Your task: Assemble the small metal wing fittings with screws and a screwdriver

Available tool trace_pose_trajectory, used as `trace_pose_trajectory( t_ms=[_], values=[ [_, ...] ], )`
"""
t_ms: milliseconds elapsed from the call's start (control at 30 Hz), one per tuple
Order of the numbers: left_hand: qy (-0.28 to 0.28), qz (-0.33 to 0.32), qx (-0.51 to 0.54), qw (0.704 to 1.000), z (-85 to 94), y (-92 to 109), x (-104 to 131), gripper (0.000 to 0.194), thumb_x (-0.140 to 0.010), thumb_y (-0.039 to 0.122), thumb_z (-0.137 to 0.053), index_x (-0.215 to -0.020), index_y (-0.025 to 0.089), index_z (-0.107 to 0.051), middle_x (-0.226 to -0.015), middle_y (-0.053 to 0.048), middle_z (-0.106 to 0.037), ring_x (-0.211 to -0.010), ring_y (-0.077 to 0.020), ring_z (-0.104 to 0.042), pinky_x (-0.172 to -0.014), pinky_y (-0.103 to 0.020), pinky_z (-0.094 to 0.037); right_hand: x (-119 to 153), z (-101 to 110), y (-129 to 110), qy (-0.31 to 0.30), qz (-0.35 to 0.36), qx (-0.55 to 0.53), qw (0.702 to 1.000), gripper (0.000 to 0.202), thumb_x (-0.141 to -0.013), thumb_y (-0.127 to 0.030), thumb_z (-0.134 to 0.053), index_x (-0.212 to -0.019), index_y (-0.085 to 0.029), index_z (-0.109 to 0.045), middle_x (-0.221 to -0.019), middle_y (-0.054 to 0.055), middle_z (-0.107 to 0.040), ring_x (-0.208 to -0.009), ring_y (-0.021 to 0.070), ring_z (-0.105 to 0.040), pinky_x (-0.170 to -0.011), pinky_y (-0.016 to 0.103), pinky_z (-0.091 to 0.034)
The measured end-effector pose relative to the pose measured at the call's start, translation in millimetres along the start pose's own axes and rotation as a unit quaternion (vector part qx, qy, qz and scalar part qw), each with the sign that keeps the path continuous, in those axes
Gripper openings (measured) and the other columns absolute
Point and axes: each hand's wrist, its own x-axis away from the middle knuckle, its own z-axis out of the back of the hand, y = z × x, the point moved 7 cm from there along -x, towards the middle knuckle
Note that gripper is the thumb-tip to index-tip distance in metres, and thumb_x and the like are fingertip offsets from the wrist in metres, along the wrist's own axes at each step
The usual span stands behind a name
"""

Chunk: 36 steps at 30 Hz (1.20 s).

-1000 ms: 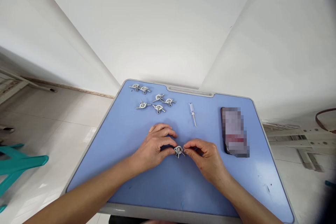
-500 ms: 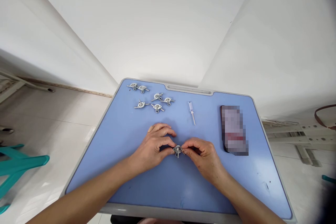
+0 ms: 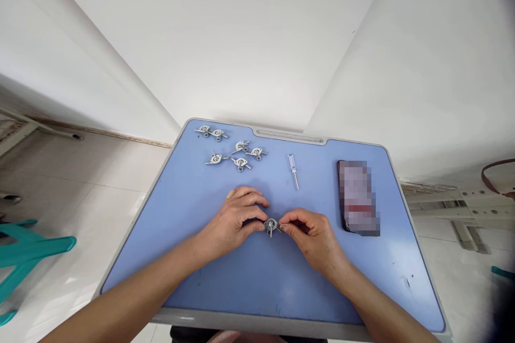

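Observation:
Both hands meet at a small metal valve (image 3: 271, 224) with an oval plate and a short lever pointing toward me, low over the middle of the table. My left hand (image 3: 237, 217) pinches its left end between thumb and index finger, the other fingers loosely curved above. At the right end, thumb and index finger of my right hand (image 3: 311, 233) are closed on it. The fingertips cover both ends. Several similar valves (image 3: 241, 163) lie beyond my left hand. A small screwdriver (image 3: 293, 170) with a clear handle lies past my right hand.
The blue table (image 3: 225, 289) has a pale raised rim and a long groove (image 3: 289, 136) at its far edge. A phone (image 3: 358, 198), its screen blurred, lies at the right. White walls stand behind. A teal stool (image 3: 36, 246) is on the floor at left.
Both hands keep their pinch on the valve, with hardly any movement. The whole view has shifted very slightly; the other valves, screwdriver and phone stay where they were.

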Motion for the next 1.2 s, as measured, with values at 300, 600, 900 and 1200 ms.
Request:
trace_pose_trajectory(
  t_ms=[300,600,900,1200],
  values=[
    [0.02,-0.009,0.015,1.0,0.3,1.7,0.5,0.011,-0.089,0.025,-0.064,-0.084,0.024,-0.074,-0.106,-0.004,-0.068,-0.112,-0.0237,-0.051,-0.096,-0.04,-0.037,1.8,-4.5,4.2,-0.014,-0.038,-0.008,0.999,0.015,-0.081,-0.03,-0.059,-0.077,-0.02,-0.07,-0.057,-0.003,-0.054,-0.05,0.0094,-0.04,-0.047,0.022,-0.031],
    [0.004,0.005,0.014,1.0,-1.9,-1.3,-0.9,0.006,-0.083,0.021,-0.07,-0.081,0.025,-0.074,-0.106,-0.003,-0.068,-0.113,-0.025,-0.049,-0.096,-0.041,-0.034,-0.6,-5.6,1.4,-0.018,0.01,-0.012,1.0,0.014,-0.082,-0.025,-0.057,-0.075,-0.02,-0.068,-0.063,-0.002,-0.055,-0.055,0.0096,-0.043,-0.051,0.022,-0.033],
    [0.007,-0.003,0.011,1.0,-0.4,1.3,-2.6,0.005,-0.079,0.02,-0.075,-0.078,0.024,-0.073,-0.106,-0.001,-0.067,-0.111,-0.0233,-0.05,-0.094,-0.039,-0.034,-0.6,-5.9,9.5,-0.037,-0.053,-0.039,0.997,0.012,-0.08,-0.028,-0.057,-0.076,-0.019,-0.064,-0.061,-0.004,-0.052,-0.053,0.0081,-0.038,-0.05,0.021,-0.031],
    [-0.023,0.022,-0.001,0.999,-1.4,1.2,-3.2,0.014,-0.074,0.022,-0.079,-0.083,0.024,-0.069,-0.108,0.0,-0.066,-0.111,-0.0235,-0.049,-0.097,-0.039,-0.033,-7.6,4.6,11.1,0.023,-0.005,-0.034,0.999,0.01,-0.077,-0.027,-0.061,-0.078,-0.02,-0.068,-0.068,-0.002,-0.06,-0.06,0.0102,-0.048,-0.056,0.022,-0.04]
  ],
)
